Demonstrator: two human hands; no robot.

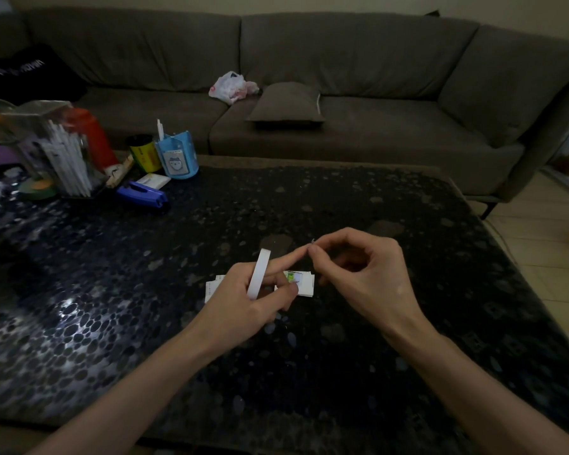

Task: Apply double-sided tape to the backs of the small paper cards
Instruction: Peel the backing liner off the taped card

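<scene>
Two clusters of paper cards [211,288] lie on the table [309,372], half hidden under the hands. The left hand [243,298] grips the tape roll [259,274], forefinger out. The right hand [358,274] pinches a scrap [312,241] at that fingertip, too small to identify. No taped back shows, so most work seems left.

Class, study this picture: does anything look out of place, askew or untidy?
A crumpled plastic bag lies on the sofa seat, away from the craft things. On the table, the small cards lie in an uneven, overlapping heap, edges not squared. Nothing looks spilled or damaged.
</scene>
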